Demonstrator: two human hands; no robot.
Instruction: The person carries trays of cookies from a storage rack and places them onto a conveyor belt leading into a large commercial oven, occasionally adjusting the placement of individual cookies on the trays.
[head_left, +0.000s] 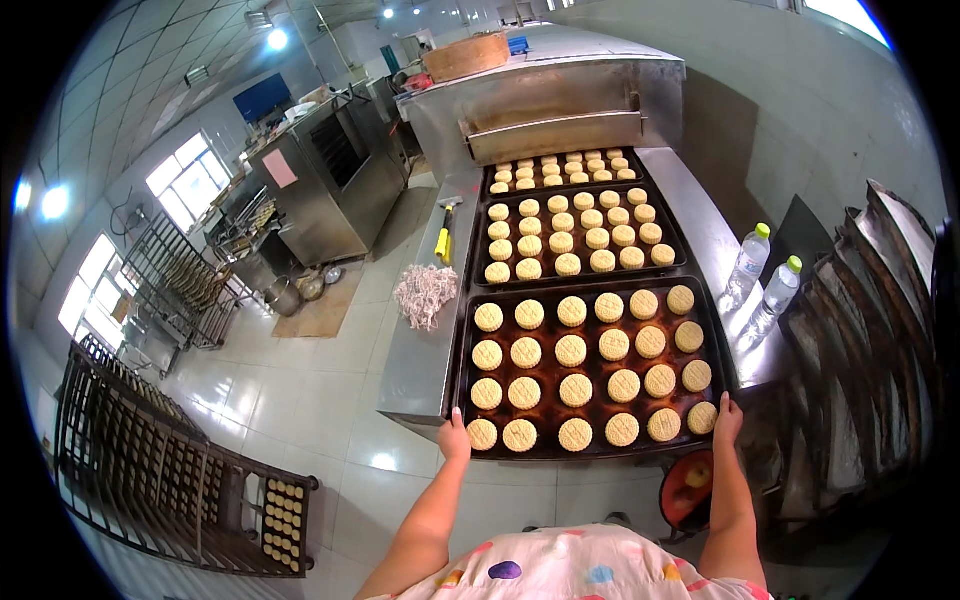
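Observation:
A dark baking tray point(545, 372) bearing rows of round, pale, stamped mooncakes point(571, 350) lies at the near end of a metal oven conveyor. My left hand point(455, 437) grips its near left corner, fingers wrapped over the rim. At the near right corner my right hand point(729, 420) holds the same tray by its edge. Beyond it a second tray point(581, 244) of mooncakes lies close up against it. A third tray point(513, 172) sits farthest, just before the oven mouth.
The steel oven point(555, 90) stands ahead. A stringy white cloth point(427, 297) and a yellow-handled scraper point(445, 235) lie on the left ledge. Two water bottles point(748, 262) stand on the right ledge, beside stacked dark trays point(850, 350). A loaded rack point(150, 470) stands lower left; a red bin point(685, 490) sits below right.

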